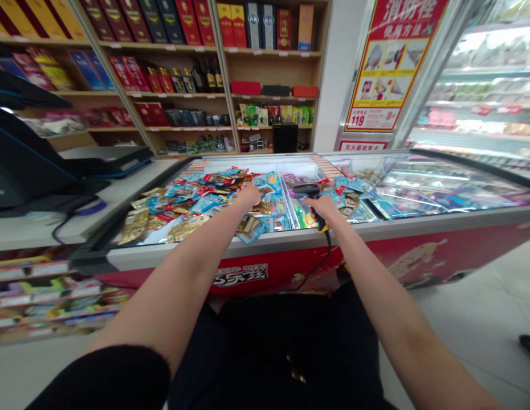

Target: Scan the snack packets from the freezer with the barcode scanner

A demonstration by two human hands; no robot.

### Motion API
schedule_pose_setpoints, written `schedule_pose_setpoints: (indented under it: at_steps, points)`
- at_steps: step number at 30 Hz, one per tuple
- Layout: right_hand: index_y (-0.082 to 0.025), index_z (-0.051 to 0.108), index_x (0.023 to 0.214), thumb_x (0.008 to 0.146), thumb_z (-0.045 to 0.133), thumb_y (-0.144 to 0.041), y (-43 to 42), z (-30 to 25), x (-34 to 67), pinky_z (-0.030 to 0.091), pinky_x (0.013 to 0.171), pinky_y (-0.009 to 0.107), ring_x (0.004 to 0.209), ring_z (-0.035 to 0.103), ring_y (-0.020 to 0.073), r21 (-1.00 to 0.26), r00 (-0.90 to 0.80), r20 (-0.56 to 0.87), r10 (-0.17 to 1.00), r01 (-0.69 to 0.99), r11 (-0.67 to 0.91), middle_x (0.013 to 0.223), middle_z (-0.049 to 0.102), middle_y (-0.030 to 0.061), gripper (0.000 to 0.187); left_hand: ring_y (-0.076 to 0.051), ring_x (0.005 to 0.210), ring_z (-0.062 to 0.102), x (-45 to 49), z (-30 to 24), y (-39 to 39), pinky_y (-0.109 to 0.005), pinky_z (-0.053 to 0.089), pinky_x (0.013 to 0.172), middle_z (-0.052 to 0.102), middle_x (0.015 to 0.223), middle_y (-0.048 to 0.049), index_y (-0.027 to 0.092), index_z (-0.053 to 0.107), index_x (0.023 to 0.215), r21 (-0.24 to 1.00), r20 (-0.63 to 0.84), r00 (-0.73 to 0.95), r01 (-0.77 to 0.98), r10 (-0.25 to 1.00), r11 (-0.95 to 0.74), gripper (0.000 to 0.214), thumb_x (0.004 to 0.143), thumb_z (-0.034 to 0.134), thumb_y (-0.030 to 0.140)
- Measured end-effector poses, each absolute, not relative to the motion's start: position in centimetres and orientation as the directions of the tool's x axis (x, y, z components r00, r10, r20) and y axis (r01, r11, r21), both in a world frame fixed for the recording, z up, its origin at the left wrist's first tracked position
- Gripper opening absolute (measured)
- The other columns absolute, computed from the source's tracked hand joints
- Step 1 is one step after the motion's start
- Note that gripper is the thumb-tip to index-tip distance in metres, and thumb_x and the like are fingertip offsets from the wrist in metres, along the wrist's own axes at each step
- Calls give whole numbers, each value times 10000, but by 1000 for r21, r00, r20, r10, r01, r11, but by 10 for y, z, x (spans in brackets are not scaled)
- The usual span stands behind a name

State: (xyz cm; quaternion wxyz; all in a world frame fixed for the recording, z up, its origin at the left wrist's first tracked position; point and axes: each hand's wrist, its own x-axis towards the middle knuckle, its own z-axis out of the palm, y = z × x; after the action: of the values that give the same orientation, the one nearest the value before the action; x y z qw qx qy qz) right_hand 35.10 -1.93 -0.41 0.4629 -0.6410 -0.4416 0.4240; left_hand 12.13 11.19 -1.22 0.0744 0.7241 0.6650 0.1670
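Note:
My left hand [248, 195] reaches into the open chest freezer [256, 245] and rests among a heap of small blue, gold and red snack packets [192, 205]; its fingers curl down onto them, but what they grip is hidden. My right hand [322, 209] is closed round the handle of a black barcode scanner [306, 191] with a yellow trim. The scanner's head points over the freezer's middle divider, and its black cable [320, 259] hangs down the red front of the freezer.
A checkout counter [119, 196] with a dark till screen [21, 159] stands to the left. Wooden shelves [231, 97] of boxed goods line the back wall. Sliding glass lids [440, 182] cover the freezer's right part. A chilled display [482, 85] stands at the right.

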Motion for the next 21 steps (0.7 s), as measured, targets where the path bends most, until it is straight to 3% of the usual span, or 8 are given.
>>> schedule_pose_setpoints:
  at_steps: [4, 7, 11, 21]
  points:
    - [-197, 512, 657, 892, 692, -132, -17, 0, 328, 380, 363, 221, 365, 457, 105, -961, 222, -114, 968, 222, -164, 467, 514, -21, 304, -449, 1471, 474, 118, -7, 102, -556, 385, 1185, 560, 1523, -287, 138, 656, 1366, 238, 111, 93, 964, 989, -117, 541, 876, 733, 354]
    - [-201, 512, 670, 873, 735, -140, -16, 0, 315, 383, 368, 218, 367, 455, 104, -954, 206, -122, 971, 247, -172, 464, 514, -25, 307, -389, 1359, 598, 114, -6, 100, -469, 456, 1130, 674, 1403, -231, 169, 623, 1387, 319, 127, 146, 930, 981, -180, 592, 822, 779, 253]
    - [-204, 515, 678, 874, 729, -150, -16, 0, 304, 372, 363, 209, 365, 450, 102, -943, 197, -120, 973, 284, -174, 458, 511, -29, 295, -318, 1244, 678, 106, -8, 102, -353, 507, 1055, 750, 1288, -137, 200, 683, 1265, 421, 215, 168, 873, 962, -246, 534, 745, 791, 151]
    - [-197, 514, 664, 878, 709, -142, -23, 13, 288, 380, 376, 218, 382, 448, 102, -951, 153, -112, 982, 271, -151, 466, 503, -36, 294, -319, 1192, 702, 88, 3, 88, -361, 530, 1041, 775, 1208, -126, 154, 729, 1176, 446, 307, 75, 869, 949, -213, 442, 736, 764, 180]
